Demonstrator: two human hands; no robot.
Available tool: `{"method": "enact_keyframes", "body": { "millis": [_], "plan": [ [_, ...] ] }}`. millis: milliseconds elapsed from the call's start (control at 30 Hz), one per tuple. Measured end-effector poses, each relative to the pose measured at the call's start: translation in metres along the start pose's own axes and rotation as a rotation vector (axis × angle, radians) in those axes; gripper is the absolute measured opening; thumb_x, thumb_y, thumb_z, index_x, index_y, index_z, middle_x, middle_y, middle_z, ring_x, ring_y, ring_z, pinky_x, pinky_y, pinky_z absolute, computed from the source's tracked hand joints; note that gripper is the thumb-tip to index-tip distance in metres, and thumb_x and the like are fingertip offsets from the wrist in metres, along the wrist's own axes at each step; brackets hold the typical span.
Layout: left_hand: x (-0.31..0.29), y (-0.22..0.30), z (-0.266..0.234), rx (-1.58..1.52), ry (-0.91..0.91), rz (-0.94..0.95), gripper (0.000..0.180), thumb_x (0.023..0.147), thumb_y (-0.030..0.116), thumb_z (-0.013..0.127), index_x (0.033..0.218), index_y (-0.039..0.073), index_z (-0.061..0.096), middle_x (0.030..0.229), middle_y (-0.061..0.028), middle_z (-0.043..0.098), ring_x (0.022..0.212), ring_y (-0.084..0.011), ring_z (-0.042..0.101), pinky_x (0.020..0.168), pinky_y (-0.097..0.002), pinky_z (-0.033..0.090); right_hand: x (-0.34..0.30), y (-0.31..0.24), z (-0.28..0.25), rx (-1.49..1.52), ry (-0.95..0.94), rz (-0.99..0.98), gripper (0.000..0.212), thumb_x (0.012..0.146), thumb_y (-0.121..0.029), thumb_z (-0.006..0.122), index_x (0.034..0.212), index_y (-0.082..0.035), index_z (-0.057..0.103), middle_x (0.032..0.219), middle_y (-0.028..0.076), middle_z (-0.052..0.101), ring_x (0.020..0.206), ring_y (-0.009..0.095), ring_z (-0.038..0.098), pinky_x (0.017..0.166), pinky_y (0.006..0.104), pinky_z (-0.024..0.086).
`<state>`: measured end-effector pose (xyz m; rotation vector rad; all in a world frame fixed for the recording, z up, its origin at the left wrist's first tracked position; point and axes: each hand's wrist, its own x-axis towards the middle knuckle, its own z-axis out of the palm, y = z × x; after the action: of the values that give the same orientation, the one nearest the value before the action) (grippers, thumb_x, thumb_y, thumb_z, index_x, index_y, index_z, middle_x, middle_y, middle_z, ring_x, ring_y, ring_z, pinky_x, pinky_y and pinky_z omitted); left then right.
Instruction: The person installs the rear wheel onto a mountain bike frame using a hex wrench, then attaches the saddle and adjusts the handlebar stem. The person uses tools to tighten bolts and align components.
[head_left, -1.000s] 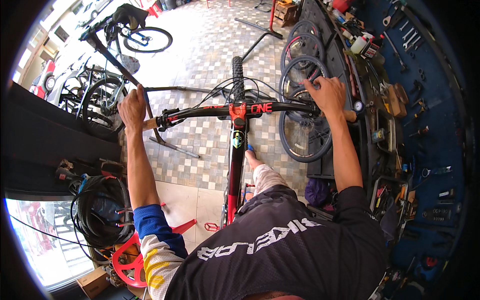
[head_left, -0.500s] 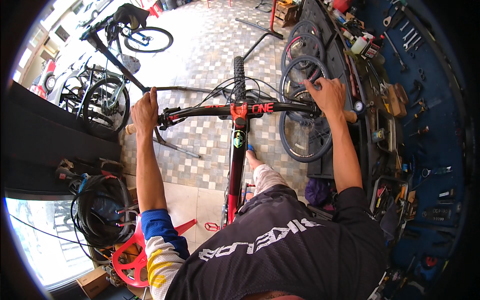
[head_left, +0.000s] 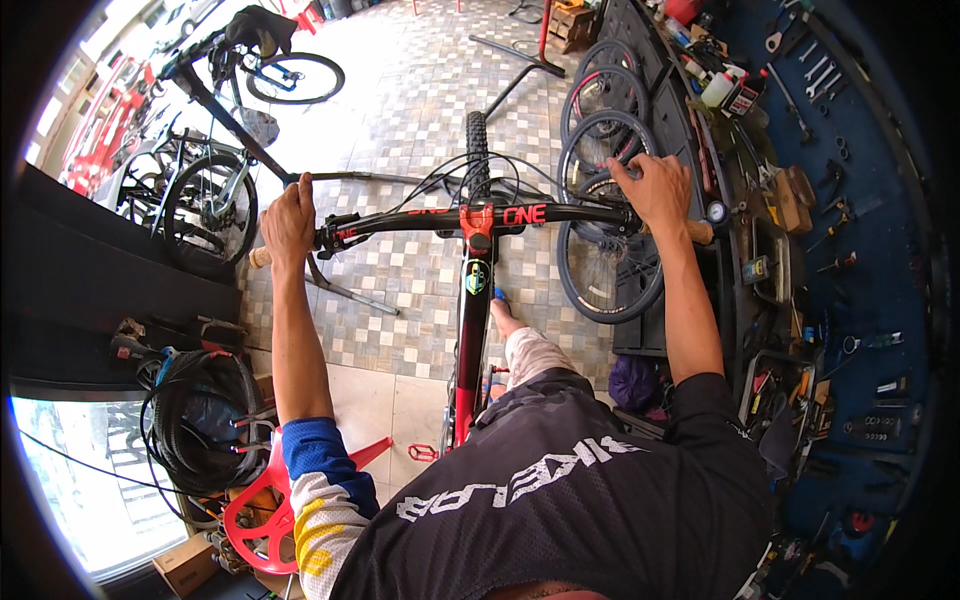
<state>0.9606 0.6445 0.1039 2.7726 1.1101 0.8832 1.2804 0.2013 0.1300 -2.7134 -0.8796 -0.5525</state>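
A bicycle stands before me, with a black handlebar (head_left: 400, 220), a red stem (head_left: 477, 216) and a dark red frame tube (head_left: 470, 350). At the handlebar's left end, my left hand (head_left: 288, 222) is closed in a fist just ahead of a cork-coloured grip (head_left: 260, 257). My right hand (head_left: 657, 195) is curled ahead of the right grip (head_left: 700, 232), its thumb and forefinger pointing inward. Both wrists pass over the bar. What the fingers close on, possibly the brake levers, is hidden beneath the hands. The front tyre (head_left: 477, 140) points away from me over the tiled floor.
Several loose wheels (head_left: 612, 270) lean against a dark cabinet on the right. Tools and bottles crowd the workbench (head_left: 740, 180) under a blue tool wall (head_left: 850, 230). A black repair stand (head_left: 235, 125), parked bicycles (head_left: 210, 215), coiled tyres (head_left: 205, 420) and a red stool (head_left: 265, 510) are on the left.
A large red shape, perhaps a vehicle, has come into view outside at the upper left. Both hands keep their places, and the bicycle shows no clear movement.
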Motion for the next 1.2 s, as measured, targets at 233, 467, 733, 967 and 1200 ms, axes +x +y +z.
{"method": "enact_keyframes", "body": {
  "millis": [233,467,733,967,1200],
  "plan": [
    [0.0001,0.0012,-0.0011,-0.009,-0.008,-0.002,0.064,0.110,0.052,0.038,0.073,0.003,0.057,0.065,-0.0237,0.063,0.067,-0.0464,0.063,0.068,-0.0543,0.046,-0.0006,0.0019,0.0025,-0.013,0.019,-0.006,0.055,0.089,-0.061,0.068,0.087,-0.007,0.077,0.091,0.010,0.077,0.095,0.029,0.062,0.087,0.0429,0.042],
    [0.0000,-0.0004,0.0005,-0.004,-0.021,-0.018,0.065,0.110,0.053,0.036,0.074,0.004,0.058,0.065,-0.0229,0.063,0.067,-0.0460,0.064,0.071,-0.0548,0.046,-0.0004,0.0003,-0.0002,-0.006,-0.006,0.007,0.054,0.090,-0.061,0.068,0.088,-0.007,0.077,0.091,0.010,0.077,0.096,0.028,0.062,0.088,0.0420,0.042],
    [0.0011,-0.0005,0.0002,-0.003,-0.042,-0.034,0.066,0.110,0.053,0.036,0.074,0.003,0.059,0.065,-0.0222,0.064,0.067,-0.0460,0.064,0.073,-0.0542,0.046,0.0005,0.0013,0.0007,-0.006,0.005,0.001,0.055,0.089,-0.061,0.068,0.087,-0.007,0.077,0.092,0.010,0.077,0.096,0.028,0.063,0.088,0.0419,0.042],
    [0.0003,0.0022,-0.0011,-0.003,-0.042,-0.027,0.066,0.110,0.054,0.035,0.074,0.003,0.060,0.065,-0.0224,0.064,0.067,-0.0458,0.064,0.073,-0.0542,0.046,-0.0004,0.0010,0.0011,-0.012,0.017,-0.008,0.055,0.089,-0.061,0.068,0.087,-0.007,0.077,0.091,0.010,0.077,0.095,0.029,0.062,0.088,0.0425,0.043],
    [0.0003,0.0010,-0.0001,0.004,-0.038,-0.032,0.066,0.110,0.054,0.035,0.074,0.003,0.059,0.066,-0.0227,0.064,0.068,-0.0457,0.064,0.072,-0.0541,0.047,-0.0004,0.0036,0.0061,-0.006,0.071,-0.035,0.056,0.090,-0.062,0.067,0.085,-0.006,0.076,0.083,0.008,0.075,0.091,0.030,0.062,0.085,0.0424,0.042]
  ]
}}
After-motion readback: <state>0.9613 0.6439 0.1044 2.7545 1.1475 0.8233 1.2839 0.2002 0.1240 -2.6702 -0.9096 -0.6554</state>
